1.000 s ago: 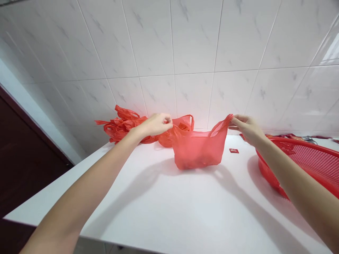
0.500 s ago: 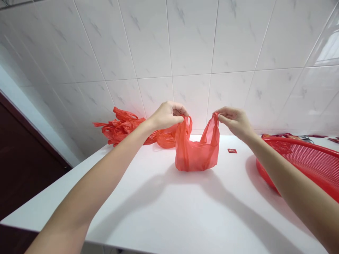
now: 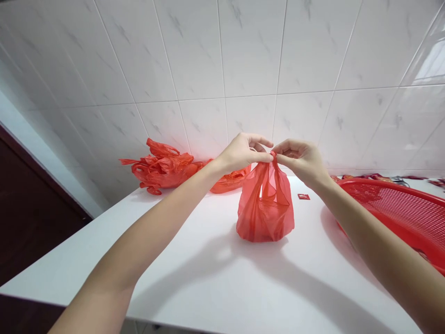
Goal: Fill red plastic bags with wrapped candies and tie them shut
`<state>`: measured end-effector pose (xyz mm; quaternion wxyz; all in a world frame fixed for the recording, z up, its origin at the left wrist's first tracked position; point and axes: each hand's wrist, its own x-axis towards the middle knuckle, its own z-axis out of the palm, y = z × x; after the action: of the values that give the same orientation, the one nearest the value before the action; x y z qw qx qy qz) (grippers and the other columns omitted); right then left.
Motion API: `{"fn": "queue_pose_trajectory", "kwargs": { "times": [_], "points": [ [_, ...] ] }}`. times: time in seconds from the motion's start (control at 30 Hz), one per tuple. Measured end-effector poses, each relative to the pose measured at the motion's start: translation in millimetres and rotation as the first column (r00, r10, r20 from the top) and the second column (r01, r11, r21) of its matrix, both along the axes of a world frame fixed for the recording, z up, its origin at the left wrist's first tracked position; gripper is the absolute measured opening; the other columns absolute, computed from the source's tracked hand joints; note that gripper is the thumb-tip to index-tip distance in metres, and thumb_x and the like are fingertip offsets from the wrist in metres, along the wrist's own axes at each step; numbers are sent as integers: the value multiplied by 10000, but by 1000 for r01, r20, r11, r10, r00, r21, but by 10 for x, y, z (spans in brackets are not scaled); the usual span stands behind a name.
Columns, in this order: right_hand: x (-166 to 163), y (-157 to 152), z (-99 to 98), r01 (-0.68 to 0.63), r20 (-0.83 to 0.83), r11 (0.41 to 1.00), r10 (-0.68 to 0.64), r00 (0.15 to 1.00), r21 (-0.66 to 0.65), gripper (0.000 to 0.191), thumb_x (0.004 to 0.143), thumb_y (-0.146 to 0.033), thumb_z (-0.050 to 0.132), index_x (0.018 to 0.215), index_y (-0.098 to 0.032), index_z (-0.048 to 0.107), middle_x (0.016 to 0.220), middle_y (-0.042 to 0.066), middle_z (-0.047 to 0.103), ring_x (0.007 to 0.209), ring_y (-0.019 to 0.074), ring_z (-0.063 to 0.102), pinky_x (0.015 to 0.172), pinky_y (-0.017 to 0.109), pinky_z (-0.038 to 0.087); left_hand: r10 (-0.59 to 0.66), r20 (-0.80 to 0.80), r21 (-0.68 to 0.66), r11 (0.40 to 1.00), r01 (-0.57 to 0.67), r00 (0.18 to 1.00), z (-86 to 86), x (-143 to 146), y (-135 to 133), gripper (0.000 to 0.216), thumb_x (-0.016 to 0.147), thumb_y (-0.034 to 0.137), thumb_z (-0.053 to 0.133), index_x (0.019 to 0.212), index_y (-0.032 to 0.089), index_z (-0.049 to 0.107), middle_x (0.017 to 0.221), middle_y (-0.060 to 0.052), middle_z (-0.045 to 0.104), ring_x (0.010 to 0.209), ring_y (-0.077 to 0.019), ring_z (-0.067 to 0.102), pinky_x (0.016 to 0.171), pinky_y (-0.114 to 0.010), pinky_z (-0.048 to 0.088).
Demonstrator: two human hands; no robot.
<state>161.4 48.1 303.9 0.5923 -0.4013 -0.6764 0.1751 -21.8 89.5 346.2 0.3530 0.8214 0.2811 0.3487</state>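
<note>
A thin red plastic bag (image 3: 264,215) stands upright over the white table, its two handles drawn together at the top. My left hand (image 3: 245,150) pinches the gathered handles from the left. From the right, my right hand (image 3: 301,160) pinches the same spot, and the fingertips of both hands nearly meet there. The bag is see-through, but I cannot make out what, if anything, lies inside. Just right of it is a small red packet (image 3: 303,196) flat on the table.
Crumpled red plastic bags (image 3: 160,167) are heaped at the back left against the tiled wall (image 3: 250,55). A red mesh basket (image 3: 399,195) sits at the right, beneath my right forearm. Several small packets lie behind it. The white table (image 3: 194,287) has its front edge below.
My hands have come together, left hand moving right and right hand slightly left, closing the gap between the bag's handles. The bag has shifted a little right and nearer.
</note>
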Motion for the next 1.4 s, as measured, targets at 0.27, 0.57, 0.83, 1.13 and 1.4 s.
{"fn": "queue_pose_trajectory", "kwargs": {
  "times": [0.27,0.57,0.83,1.13,1.4],
  "points": [
    [-54,-65,-18,43,-64,999,-42,997,12,246,697,-373,830,685,-225,633,720,14,655,712,187,634,698,350,531,-105,32,18,994,105,994,-29,29,-14,141,794,280,751,813,140,758,838,-67,754,820,-181,708,816,-346,565],
    [45,-20,-258,-287,-78,942,277,958,-172,365,765,-440,806,1067,-259,709,1128,48,726,1093,254,655,926,392,534,-73,93,76,995,66,993,-29,-31,41,266,749,386,792,778,129,729,786,-50,727,758,-156,670,795,-333,543],
    [-13,66,-538,-311,-292,922,239,926,-230,292,781,-499,784,767,-216,712,714,-3,660,648,167,614,606,295,496,2,146,110,994,-18,989,-40,-90,90,238,750,365,774,795,137,724,817,-49,732,799,-163,672,804,-327,540],
    [-124,134,-550,-282,-483,933,145,864,-223,289,638,-444,872,719,-214,716,701,-1,678,651,169,637,628,301,524,153,42,175,972,-158,987,-194,-153,115,172,742,188,674,893,177,757,1027,-58,758,1046,-216,665,1005,-392,495],
    [-146,154,-596,-301,-474,928,167,864,-220,286,662,-447,881,778,-227,739,751,6,697,710,185,656,649,304,537,116,47,278,952,-125,992,-304,20,5,139,815,277,688,881,175,755,977,-51,759,940,-193,677,887,-334,517]
  ]
}}
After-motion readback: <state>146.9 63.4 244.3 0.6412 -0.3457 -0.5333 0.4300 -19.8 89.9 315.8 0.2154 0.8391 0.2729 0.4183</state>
